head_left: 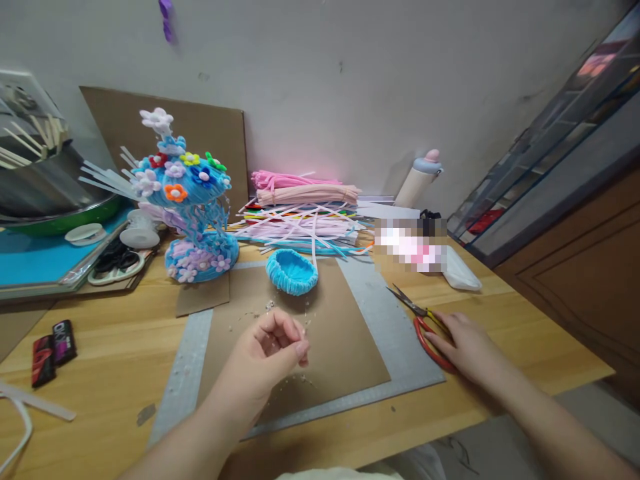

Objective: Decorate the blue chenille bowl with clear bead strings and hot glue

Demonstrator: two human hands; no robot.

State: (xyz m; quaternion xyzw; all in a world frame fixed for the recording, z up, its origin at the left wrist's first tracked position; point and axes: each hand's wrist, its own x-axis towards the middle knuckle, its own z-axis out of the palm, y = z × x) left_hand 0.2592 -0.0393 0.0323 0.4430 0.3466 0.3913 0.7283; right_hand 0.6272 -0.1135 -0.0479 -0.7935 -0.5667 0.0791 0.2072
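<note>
The left hand [273, 347] hovers over the brown cardboard sheet [320, 333], its fingers curled loosely inward with thumb and fingertips pinched together; whether anything small is held between them cannot be told. Tiny white scraps [273, 308] lie on the cardboard just beyond and below this hand. Further ahead of it sits a small blue fuzzy basket [292, 271]. The right hand [463, 343] rests flat, fingers open, on the red-handled scissors [425, 320], which lie on the grey mat [400, 347] atop the wooden surface [115, 360]. Well beyond the left hand stand a blue flower sculpture [190, 200] and a pile of pipe cleaners [305, 213].
</note>
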